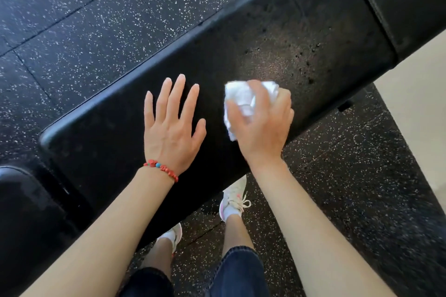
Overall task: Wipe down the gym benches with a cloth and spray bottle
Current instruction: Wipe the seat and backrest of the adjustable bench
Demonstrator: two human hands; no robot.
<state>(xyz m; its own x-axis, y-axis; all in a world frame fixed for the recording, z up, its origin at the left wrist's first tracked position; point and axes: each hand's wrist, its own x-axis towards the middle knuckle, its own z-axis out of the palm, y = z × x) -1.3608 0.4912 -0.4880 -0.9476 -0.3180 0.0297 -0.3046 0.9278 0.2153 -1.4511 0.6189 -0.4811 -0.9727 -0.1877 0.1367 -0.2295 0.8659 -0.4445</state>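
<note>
Speckled floor (96,19) surrounds one black bench (277,38). Left hand (172,125) lies flat with fingers spread; right hand (261,123) grasps one crumpled white cloth (241,101).

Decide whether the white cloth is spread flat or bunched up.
Bunched up: the cloth sits crumpled under the right hand, its fingers curled round it.

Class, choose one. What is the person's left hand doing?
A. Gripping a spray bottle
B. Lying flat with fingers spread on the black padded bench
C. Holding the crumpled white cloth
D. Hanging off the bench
B: the left hand lies flat, fingers spread, on the black padded bench.
</note>
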